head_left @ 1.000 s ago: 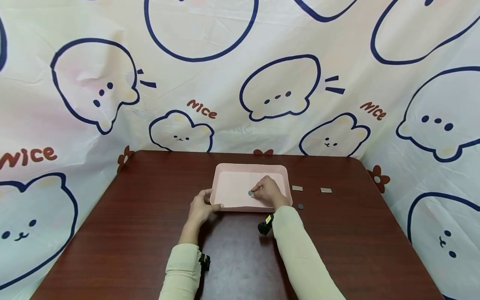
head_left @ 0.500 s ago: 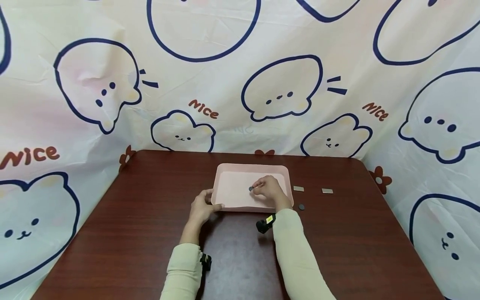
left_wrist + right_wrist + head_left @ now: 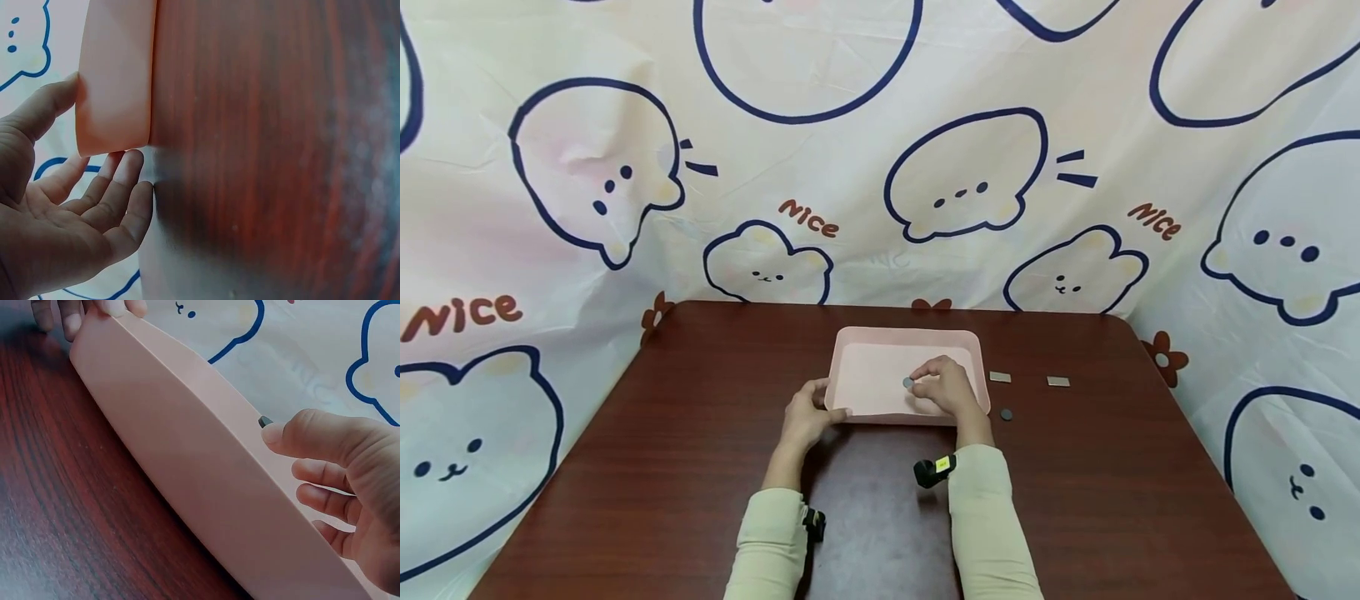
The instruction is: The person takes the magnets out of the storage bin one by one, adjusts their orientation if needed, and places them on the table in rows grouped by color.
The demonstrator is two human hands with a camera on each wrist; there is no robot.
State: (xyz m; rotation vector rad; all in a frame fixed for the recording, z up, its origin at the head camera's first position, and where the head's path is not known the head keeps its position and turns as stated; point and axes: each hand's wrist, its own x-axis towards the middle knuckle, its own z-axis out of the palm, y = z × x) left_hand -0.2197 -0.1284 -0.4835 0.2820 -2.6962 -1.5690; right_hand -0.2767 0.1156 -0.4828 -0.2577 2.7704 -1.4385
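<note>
A shallow pink tray (image 3: 880,357) lies on the table. My left hand (image 3: 805,419) holds its near left corner, the thumb on the near side and the fingers against the left end; the left wrist view shows that hand (image 3: 81,206) around the corner. Over the tray's inside, my right hand (image 3: 946,385) pinches a small round grey disc (image 3: 907,382) between thumb and forefinger. From the right wrist, only the dark edge of the disc (image 3: 265,421) shows past the thumb of that hand (image 3: 350,469), just beyond the tray's near wall.
On the brown table (image 3: 700,467), right of the tray, lie a small pale rectangular piece (image 3: 1000,377), a second such piece (image 3: 1058,382) farther right, and a dark round disc (image 3: 1006,414) near the tray's corner. A patterned cloth (image 3: 925,275) hangs behind the table.
The right hand has shifted slightly right and toward me with the disc in its fingers, and the disc now turns its lighter face to the head camera. The left hand stays at the tray's corner.
</note>
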